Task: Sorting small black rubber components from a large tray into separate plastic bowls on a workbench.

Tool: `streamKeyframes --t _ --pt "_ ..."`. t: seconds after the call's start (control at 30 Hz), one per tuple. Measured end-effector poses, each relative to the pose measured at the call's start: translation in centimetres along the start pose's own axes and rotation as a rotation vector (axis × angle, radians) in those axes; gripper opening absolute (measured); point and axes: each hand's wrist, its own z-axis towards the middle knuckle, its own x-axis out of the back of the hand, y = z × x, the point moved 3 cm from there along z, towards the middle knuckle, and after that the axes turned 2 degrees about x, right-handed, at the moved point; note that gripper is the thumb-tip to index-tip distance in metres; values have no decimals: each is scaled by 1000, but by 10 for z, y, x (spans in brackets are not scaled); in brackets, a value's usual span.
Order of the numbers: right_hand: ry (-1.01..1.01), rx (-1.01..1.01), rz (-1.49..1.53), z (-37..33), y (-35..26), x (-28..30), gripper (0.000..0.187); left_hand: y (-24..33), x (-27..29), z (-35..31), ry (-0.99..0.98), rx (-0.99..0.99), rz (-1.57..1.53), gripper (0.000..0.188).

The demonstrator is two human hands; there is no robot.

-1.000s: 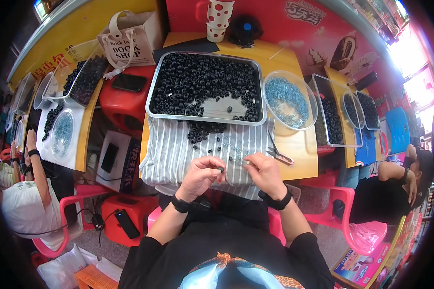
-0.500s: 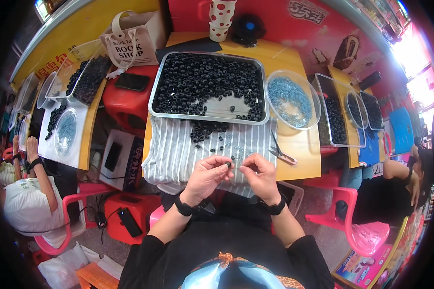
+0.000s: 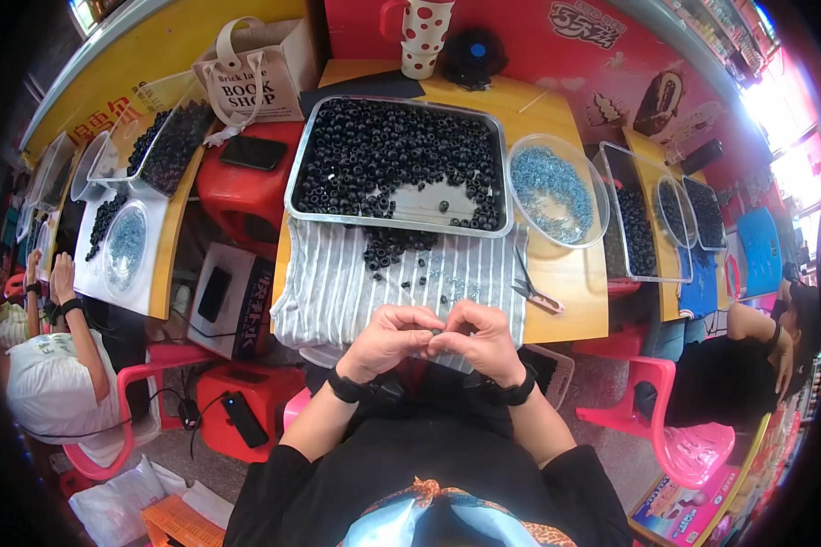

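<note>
My left hand [image 3: 390,341] and my right hand [image 3: 480,341] meet fingertip to fingertip over the near edge of a grey-and-white striped cloth [image 3: 324,273]. Between the left thumb and forefinger is a small black bead, now mostly hidden by the fingers. The right thumb and forefinger are pinched against it; what they hold, if anything, is too small to make out. Loose black beads [image 3: 394,244] lie on the cloth beyond the hands, with tiny clear bluish pieces nearby. Behind them a metal tray [image 3: 401,221] holds many black beads, thinned out at its near right.
Right of the tray stands a round clear tub [image 3: 602,214] of small pale-blue pieces. Thread snips [image 3: 540,294] lie on the yellow table [image 3: 575,314]. A spotted cup [image 3: 421,41] and a small fan [image 3: 473,56] stand behind. Other people sit at both sides.
My right hand has moved left, closing the gap, so its fingertips now touch those of my left hand. The bead in the left fingers has become mostly covered.
</note>
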Motion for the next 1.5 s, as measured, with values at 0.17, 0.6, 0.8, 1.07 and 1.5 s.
streamKeyframes --t 0.17,0.6,0.8,1.07,1.5 --pt "154 96 -273 2 6 9 14 1 2 1 40 -30 -134 19" --pt "257 237 -739 9 -1 -2 9 -1 6 4 101 -164 -205 23" --pt "164 193 -1037 20 -4 -13 10 2 3 4 98 -170 -212 23" --pt "242 161 -224 13 -4 -3 13 -1 4 4 113 -137 -174 22" --pt "152 202 -110 8 -11 -13 11 2 -2 4 84 -117 -135 22"
